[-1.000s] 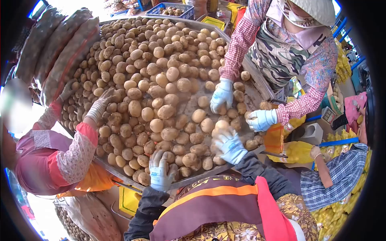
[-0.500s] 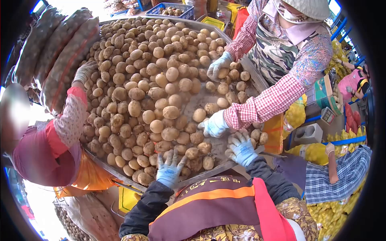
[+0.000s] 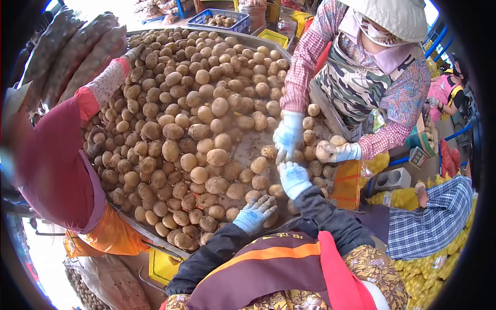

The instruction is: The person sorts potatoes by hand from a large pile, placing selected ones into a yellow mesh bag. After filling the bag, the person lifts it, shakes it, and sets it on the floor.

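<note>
My left hand (image 3: 254,214), in a light blue and grey work glove, lies over potatoes (image 3: 217,157) at the near edge of the metal table (image 3: 248,150), fingers stretched forward and to the right. My right hand (image 3: 294,180), gloved alike, is further right and forward with its fingers extended, just below a co-worker's gloved hand (image 3: 287,137); neither of my hands visibly holds a potato. That co-worker's other gloved hand (image 3: 347,152) holds potatoes at the right side.
Another person's arm (image 3: 103,85) reaches over the potato pile from the left. Full mesh sacks (image 3: 82,57) stand at the back left. A blue crate (image 3: 219,19) is beyond the table. Orange bags (image 3: 111,233) hang at its side, and yellow mesh sacks (image 3: 423,274) lie at the right.
My left hand has moved right along the near edge, and my right hand forward and left. The opposite co-worker's hands have shifted, one now holding potatoes. The left person's arm reaches further in.
</note>
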Motion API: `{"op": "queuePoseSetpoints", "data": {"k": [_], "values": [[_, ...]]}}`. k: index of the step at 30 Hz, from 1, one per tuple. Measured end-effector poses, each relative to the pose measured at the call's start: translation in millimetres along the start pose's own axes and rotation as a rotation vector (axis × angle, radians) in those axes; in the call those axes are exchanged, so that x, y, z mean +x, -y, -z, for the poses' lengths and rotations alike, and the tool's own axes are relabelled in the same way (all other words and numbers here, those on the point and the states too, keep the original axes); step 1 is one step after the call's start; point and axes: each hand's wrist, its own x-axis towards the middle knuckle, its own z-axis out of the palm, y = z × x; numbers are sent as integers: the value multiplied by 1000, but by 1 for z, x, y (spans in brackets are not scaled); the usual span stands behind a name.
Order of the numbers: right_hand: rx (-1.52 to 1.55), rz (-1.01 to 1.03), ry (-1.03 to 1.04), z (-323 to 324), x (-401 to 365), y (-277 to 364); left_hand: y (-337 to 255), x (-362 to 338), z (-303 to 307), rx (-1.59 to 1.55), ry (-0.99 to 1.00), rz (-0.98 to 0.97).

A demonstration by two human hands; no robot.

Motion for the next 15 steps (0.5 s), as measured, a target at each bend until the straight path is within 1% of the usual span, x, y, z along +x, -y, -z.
{"op": "queuePoseSetpoints", "data": {"k": [1, 2, 4, 5, 6, 8, 9, 10, 11, 12, 13, 14, 15], "values": [[29, -69, 249, -1, 20, -1, 2, 3, 4, 4, 12, 10], [85, -192, 281, -20, 28, 4, 3, 5, 8, 8, 25, 19], [-19, -201, 386, 4, 36, 22, 4, 7, 12, -1, 9, 30], [-4, -168, 466, 16, 38, 25, 5, 7, 14, -5, 28, 45], [-4, -171, 467, 23, 37, 27, 5, 7, 14, -11, 45, 59], [125, 1, 537, 33, 34, 32, 6, 7, 14, -44, 20, 76], [110, 66, 545, 38, 31, 39, 6, 7, 16, -70, 17, 86], [167, 106, 618, 42, 27, 47, 7, 7, 17, -94, 12, 94], [192, 97, 640, 43, 23, 54, 10, 5, 6, -53, 45, 102], [219, 87, 662, 45, 20, 57, 10, 5, 7, -52, 46, 97], [191, -36, 648, 54, 20, 57, 9, 4, 9, -73, -20, 84], [116, -57, 526, 42, 19, 49, 8, 4, 11, -94, -87, 74], [19, -64, 407, 32, 24, 39, 10, 4, 9, -113, -71, 60]]}}
